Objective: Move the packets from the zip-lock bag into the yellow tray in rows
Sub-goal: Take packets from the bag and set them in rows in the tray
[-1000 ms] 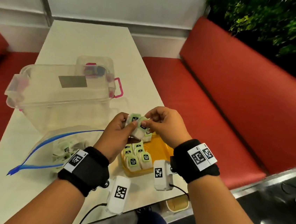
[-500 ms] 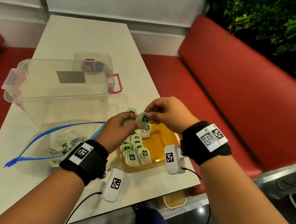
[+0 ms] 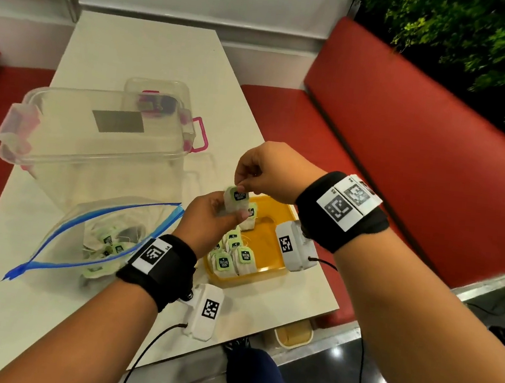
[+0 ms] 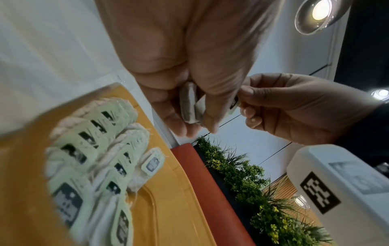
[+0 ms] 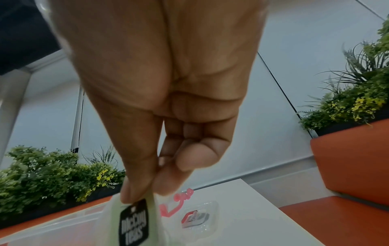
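Both hands hold one tea packet (image 3: 235,203) above the yellow tray (image 3: 272,224). My left hand (image 3: 211,218) grips the white bag part (image 4: 190,106) from below. My right hand (image 3: 256,176) pinches its pale green tag (image 5: 134,221) between thumb and forefinger. Several packets (image 3: 232,256) stand in rows at the tray's near left; the same packets (image 4: 88,166) fill the left wrist view. The zip-lock bag (image 3: 96,237) lies open on the table to the left, with several packets (image 3: 108,243) inside.
A large clear plastic box (image 3: 88,143) with pink clasps stands behind the bag, a smaller clear container (image 3: 158,97) behind it. The white table (image 3: 135,48) ends just right of the tray. A red bench (image 3: 405,151) and plants (image 3: 478,43) lie beyond.
Both hands with the packet have come slightly lower and nearer the tray. The right hand's pinch has shifted to the packet's top tag. The tray's rows look the same.
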Demonstrator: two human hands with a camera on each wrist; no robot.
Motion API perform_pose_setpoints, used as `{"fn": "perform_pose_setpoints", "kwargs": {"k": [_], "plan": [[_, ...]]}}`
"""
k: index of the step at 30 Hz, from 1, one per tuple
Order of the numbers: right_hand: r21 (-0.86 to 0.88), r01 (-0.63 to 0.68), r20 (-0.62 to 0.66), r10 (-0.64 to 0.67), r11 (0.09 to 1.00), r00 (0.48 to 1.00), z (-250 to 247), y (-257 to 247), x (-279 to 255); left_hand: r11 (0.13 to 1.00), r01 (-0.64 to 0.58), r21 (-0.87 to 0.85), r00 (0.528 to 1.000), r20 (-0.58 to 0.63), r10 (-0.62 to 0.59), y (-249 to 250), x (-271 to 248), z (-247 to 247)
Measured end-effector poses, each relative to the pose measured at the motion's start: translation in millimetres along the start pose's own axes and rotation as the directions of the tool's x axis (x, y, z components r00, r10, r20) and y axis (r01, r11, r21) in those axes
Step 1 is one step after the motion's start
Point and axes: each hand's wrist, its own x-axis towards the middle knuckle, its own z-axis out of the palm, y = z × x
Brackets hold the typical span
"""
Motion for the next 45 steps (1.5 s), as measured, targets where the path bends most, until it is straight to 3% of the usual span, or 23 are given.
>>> {"fn": "perform_pose_setpoints", "kwargs": {"k": [4, 10, 14, 18, 27, 29, 32, 34, 39, 42, 45], "plan": [[-0.024, -0.081, 0.054, 0.082, 0.996, 0.995, 5, 12, 4, 0.99, -0.004, 0.138, 0.999, -0.032, 0.008, -8, 3, -4], [-0.196, -0.219, 0.202, 0.258, 0.956, 0.945, 27, 35, 15, 0.988, -0.045, 0.147, 0.998, -0.032, 0.051, -15, -2, -11], [-0.244, -0.241, 0.25, 0.301, 0.939, 0.92, 45, 47, 20, 0.987, -0.079, 0.136, 0.993, -0.079, 0.091, -16, -8, -14], [-0.266, -0.251, 0.263, 0.321, 0.931, 0.91, 55, 49, 27, 0.999, -0.031, 0.045, 0.991, -0.131, 0.036, -18, -9, -16], [-0.228, -0.23, 0.235, 0.283, 0.946, 0.93, 62, 50, 32, 1.0, 0.002, 0.0, 0.989, -0.15, -0.002, -19, -10, -14], [-0.167, -0.227, 0.182, 0.257, 0.959, 0.949, 60, 50, 29, 1.0, 0.008, -0.002, 0.989, -0.151, -0.009, -18, -10, -14], [0.071, -0.201, 0.061, 0.197, 0.977, 0.978, 54, 45, 23, 1.0, 0.006, -0.006, 0.988, -0.152, -0.007, -17, -10, -13], [0.197, -0.136, 0.047, 0.129, 0.971, 0.991, 49, 34, 17, 1.0, 0.002, -0.001, 0.986, -0.164, -0.003, -16, -10, -12], [0.219, -0.034, 0.085, 0.016, 0.975, 0.996, 38, 15, 12, 0.998, -0.004, -0.067, 0.99, -0.141, -0.006, -13, -11, -9], [0.2, -0.064, 0.063, 0.052, 0.978, 0.997, 36, 19, 11, 0.998, -0.027, 0.054, 0.989, -0.143, 0.035, -13, -14, -9], [0.147, -0.123, 0.082, 0.111, 0.981, 0.99, 33, 29, 8, 0.929, -0.067, 0.364, 0.981, -0.148, 0.128, -19, -20, -13]]}}
